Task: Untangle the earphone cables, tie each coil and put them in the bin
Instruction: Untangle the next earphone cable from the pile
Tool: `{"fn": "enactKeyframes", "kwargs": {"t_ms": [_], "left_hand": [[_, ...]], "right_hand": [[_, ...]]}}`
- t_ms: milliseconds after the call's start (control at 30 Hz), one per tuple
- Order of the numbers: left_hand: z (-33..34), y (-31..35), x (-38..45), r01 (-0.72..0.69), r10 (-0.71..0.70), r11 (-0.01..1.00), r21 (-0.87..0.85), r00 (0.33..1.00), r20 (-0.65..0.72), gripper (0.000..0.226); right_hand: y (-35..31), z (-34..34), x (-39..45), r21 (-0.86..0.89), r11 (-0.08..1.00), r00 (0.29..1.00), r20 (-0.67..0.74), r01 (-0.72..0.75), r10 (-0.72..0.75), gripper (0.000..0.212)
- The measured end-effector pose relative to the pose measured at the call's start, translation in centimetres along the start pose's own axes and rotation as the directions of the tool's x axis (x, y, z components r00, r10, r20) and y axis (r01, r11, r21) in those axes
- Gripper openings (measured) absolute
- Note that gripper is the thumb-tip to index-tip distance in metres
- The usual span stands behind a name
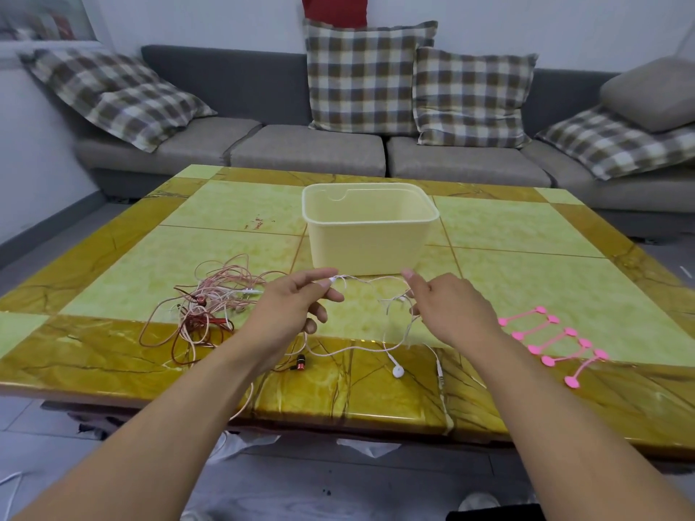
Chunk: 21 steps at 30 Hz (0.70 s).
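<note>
A white earphone cable (pixel 370 282) stretches between both hands above the table. My left hand (pixel 297 306) pinches its one end between thumb and fingers. My right hand (pixel 447 306) holds the other part, with loops hanging below its fingers. A white earbud (pixel 397 371) and a plug end (pixel 439 368) of this cable lie near the table's front edge. A tangle of pink and red earphone cables (pixel 205 302) lies on the table left of my left hand. The cream bin (pixel 368 227) stands empty just beyond my hands.
Several pink cable ties (pixel 553 342) lie on the table to the right of my right hand. A red-black earbud (pixel 301 362) lies near the front edge. A grey sofa with checked cushions (pixel 361 77) stands behind the yellow-green table (pixel 526 235).
</note>
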<state>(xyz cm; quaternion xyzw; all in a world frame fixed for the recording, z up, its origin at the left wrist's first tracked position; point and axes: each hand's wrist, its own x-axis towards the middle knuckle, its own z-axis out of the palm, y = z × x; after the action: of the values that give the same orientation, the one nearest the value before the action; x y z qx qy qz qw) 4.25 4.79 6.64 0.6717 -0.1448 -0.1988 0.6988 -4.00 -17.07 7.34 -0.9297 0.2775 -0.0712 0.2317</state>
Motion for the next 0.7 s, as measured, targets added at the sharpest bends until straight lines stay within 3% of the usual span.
{"fn": "enactKeyframes", "kwargs": {"t_ms": [100, 167, 233, 300, 367, 433, 533, 633, 700], "left_hand": [[0.0, 0.0, 0.1, -0.03, 0.03, 0.999, 0.045, 1.0, 0.0, 0.018], [0.2, 0.0, 0.0, -0.045, 0.043, 0.996, 0.076, 0.999, 0.03, 0.015], [0.4, 0.1, -0.3, -0.068, 0.06, 0.99, 0.126, 0.996, 0.066, 0.013], [0.6, 0.1, -0.5, -0.09, 0.073, 0.98, 0.177, 0.992, 0.102, 0.012], [0.6, 0.0, -0.6, -0.113, 0.083, 0.968, 0.222, 0.986, 0.142, 0.011], [0.6, -0.1, -0.7, -0.136, 0.091, 0.954, 0.266, 0.98, 0.175, 0.01], [0.7, 0.0, -1.0, -0.176, 0.11, 0.924, 0.34, 0.972, 0.206, 0.011], [0.9, -0.1, -1.0, -0.187, 0.126, 0.905, 0.381, 0.976, 0.18, 0.012], [0.9, -0.2, -0.8, -0.173, 0.132, 0.92, 0.352, 0.982, 0.138, 0.013]], "right_hand": [[-0.9, -1.1, -1.0, -0.19, 0.981, 0.977, -0.197, 0.046, -0.084, 0.043], [-2.0, -1.7, -1.7, -0.156, 0.984, 0.954, -0.274, 0.083, -0.124, 0.029], [-2.9, -1.6, -1.9, 0.007, 0.98, 0.948, -0.256, 0.198, -0.19, 0.03], [-3.4, -0.9, -2.2, 0.198, 0.925, 0.943, -0.143, 0.325, -0.3, 0.032], [-3.2, 0.3, -2.2, 0.256, 0.885, 0.918, -0.017, 0.388, -0.397, 0.047], [-2.8, 1.3, -2.1, 0.279, 0.881, 0.912, 0.038, 0.383, -0.409, 0.044], [-2.3, 2.2, -1.6, 0.289, 0.868, 0.906, 0.004, 0.405, -0.424, 0.022], [-2.2, 2.4, -1.5, 0.223, 0.873, 0.9, -0.061, 0.434, -0.431, 0.021], [-2.5, 2.3, -1.8, 0.334, 0.852, 0.914, -0.093, 0.403, -0.396, 0.019]]}}
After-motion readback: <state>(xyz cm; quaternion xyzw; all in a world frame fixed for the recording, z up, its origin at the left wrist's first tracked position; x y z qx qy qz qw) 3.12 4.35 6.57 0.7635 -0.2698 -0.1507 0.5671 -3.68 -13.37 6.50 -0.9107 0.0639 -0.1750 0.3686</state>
